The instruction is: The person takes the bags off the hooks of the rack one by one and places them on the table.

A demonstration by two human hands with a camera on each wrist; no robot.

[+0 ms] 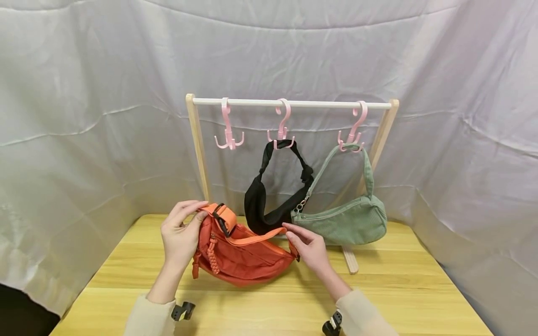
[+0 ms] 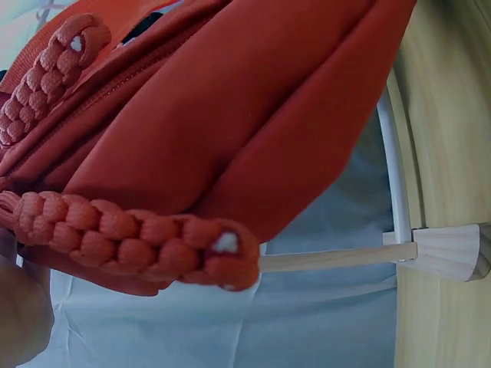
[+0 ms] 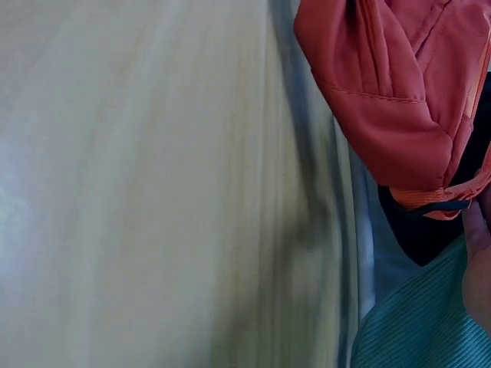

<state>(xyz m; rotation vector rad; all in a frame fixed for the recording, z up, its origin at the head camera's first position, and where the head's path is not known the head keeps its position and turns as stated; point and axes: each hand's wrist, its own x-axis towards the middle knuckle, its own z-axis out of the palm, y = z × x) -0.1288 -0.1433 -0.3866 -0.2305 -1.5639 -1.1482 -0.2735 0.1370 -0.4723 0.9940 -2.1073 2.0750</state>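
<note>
A red-orange waist bag (image 1: 252,263) is held up just above the wooden table, with braided zipper pulls (image 1: 213,256) dangling at its left side. My left hand (image 1: 180,235) grips the bag's left end near the black buckle (image 1: 221,218), thumb toward me. At the other end my right hand (image 1: 310,248) pinches the orange strap (image 1: 256,239) between thumb and fingers. The left wrist view shows a braided pull (image 2: 138,238) close up against the bag. In the right wrist view the bag's end (image 3: 399,146) and part of the right hand (image 3: 479,268) appear at the right edge.
Behind the bag stands a wooden rack with a white rail (image 1: 252,102) and three pink hooks. The left hook (image 1: 229,133) bears nothing. A black bag (image 1: 256,205) hangs from the middle one, a green bag (image 1: 344,221) from the right one. Grey curtain (image 1: 105,70) surrounds the table (image 1: 399,289).
</note>
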